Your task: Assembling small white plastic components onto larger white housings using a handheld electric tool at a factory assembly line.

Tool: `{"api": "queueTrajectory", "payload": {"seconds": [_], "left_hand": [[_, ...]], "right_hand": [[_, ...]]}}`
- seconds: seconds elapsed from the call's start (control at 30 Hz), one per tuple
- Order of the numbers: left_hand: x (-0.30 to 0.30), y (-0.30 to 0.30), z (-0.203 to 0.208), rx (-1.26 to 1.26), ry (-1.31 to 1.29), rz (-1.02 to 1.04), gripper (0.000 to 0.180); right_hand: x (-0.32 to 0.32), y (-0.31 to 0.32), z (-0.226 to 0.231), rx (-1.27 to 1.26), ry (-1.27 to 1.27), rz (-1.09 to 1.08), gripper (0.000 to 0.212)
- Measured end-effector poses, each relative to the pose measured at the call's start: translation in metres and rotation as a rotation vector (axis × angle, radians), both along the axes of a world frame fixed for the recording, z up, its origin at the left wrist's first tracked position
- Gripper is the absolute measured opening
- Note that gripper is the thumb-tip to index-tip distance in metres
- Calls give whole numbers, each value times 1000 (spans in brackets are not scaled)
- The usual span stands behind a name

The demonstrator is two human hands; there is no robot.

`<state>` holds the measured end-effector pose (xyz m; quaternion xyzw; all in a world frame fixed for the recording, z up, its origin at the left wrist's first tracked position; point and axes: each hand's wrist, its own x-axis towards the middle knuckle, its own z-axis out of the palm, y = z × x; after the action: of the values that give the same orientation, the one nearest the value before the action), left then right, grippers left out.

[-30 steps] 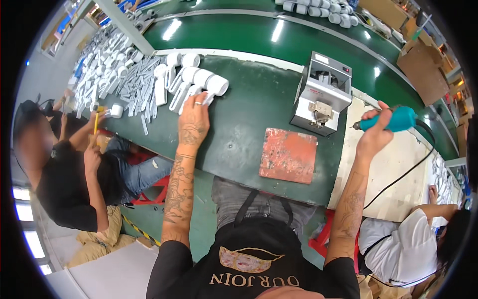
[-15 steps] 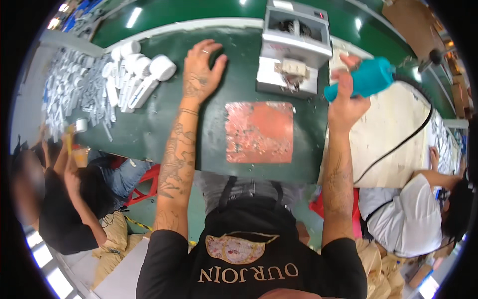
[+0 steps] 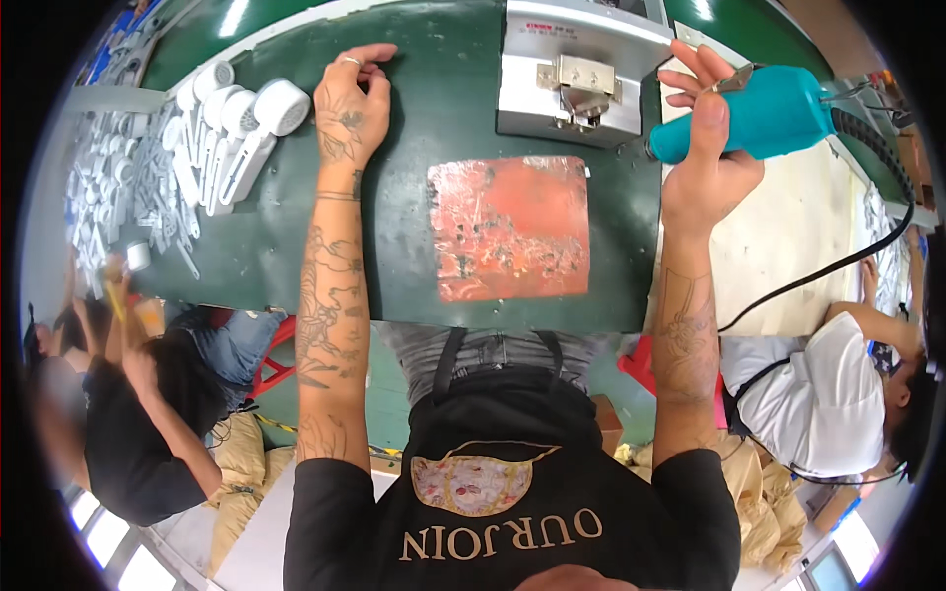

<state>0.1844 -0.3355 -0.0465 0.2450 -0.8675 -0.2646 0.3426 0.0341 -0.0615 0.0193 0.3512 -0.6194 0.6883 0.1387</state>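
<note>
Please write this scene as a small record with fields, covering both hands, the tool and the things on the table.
left hand: over the green table, fingers partly curled, nothing seen in it
right hand: holds a teal power tool
cord: black, runs from the tool's back end
white shower heads: grouped left of the left hand
red mat: flat, worn, in front of the person
grey machine: beyond the mat
</note>
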Motion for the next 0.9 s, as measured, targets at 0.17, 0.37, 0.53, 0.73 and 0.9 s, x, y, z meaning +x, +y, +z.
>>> {"api": "queueTrajectory", "payload": {"seconds": [0.17, 0.37, 0.53, 0.73, 0.9], "left_hand": [[-1, -7, 0, 89, 53, -1, 23], [-4, 3, 6, 201, 48, 5, 16], [1, 7, 13, 134, -4, -28, 15], [2, 9, 18, 171, -9, -32, 14], [2, 12, 19, 130, -30, -45, 14]], "right_hand": [[1, -5, 5, -8, -3, 10, 56], [-7, 3, -2, -57, -86, 55, 47], [0, 0, -4, -59, -141, 80, 47], [6, 2, -4, -61, -198, 120, 44], [9, 5, -3, -48, -218, 159, 44]]}}
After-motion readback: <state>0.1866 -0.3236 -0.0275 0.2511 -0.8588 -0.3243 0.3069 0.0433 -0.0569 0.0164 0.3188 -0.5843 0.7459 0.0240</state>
